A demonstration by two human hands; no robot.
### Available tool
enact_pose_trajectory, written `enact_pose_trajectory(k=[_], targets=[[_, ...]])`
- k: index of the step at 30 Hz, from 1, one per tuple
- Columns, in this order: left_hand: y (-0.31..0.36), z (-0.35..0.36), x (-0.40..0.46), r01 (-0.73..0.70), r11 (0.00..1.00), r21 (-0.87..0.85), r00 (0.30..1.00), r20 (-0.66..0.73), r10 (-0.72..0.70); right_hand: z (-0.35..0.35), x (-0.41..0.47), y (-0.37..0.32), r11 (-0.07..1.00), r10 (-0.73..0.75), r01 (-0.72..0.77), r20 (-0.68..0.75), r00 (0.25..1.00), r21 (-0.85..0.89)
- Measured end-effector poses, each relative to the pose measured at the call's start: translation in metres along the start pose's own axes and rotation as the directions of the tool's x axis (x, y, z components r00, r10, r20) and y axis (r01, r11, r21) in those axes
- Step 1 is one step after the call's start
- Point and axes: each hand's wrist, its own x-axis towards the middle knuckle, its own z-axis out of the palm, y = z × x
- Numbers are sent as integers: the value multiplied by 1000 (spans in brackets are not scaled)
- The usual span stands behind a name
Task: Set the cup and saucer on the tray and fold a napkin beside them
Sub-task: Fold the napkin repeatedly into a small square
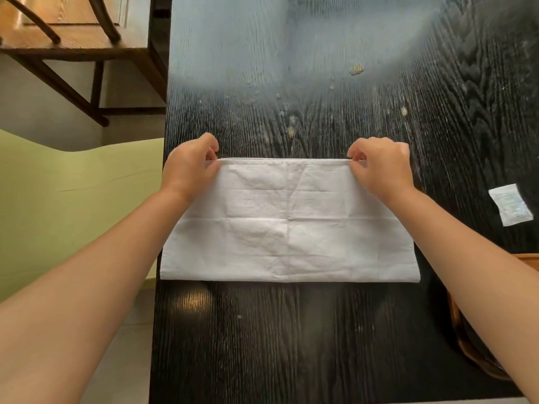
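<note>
Across the middle of the dark, black-stained wooden desk (335,330) a white rectangular cloth napkin (288,225) is spread flat, its long sides running left to right. Creases from previous folding are seen across it, one vertical line near the centre and several horizontal ones. A doubled layer is suggested by the rolled look of the far edge, though the number of layers cannot be told. The near left corner of the napkin reaches slightly past the left edge of the desk.

The far left corner of the napkin is pinched between thumb and fingers of the left hand (189,167), and the far right corner is pinched in the same way by the right hand (382,167). Both hands are closed on the cloth at its far edge, so that the rest of the napkin lies towards the near edge of the desk, between the two bare forearms.

Near the right edge of the desk a small white paper sachet (512,208) is lying, well apart from the napkin. At the near right corner part of a brown wooden tray rim (455,322) is seen, mostly hidden by the right forearm.
</note>
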Motion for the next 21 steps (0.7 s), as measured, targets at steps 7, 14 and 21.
enact_pose_trajectory(k=[7, 14, 21], targets=[[-10, 5, -32, -65, 997, 44, 998, 23, 64, 6, -33, -8, 1000, -29, 29, -7, 1000, -6], [-11, 5, -109, -107, 993, -41, 994, 28, 108, 11, -103, -14, 997, -33, 38, -80, 996, 62], [42, 11, -122, -16, 999, 45, 993, -112, 21, 16, -127, -55, 1000, -12, 13, -112, 994, 9]])
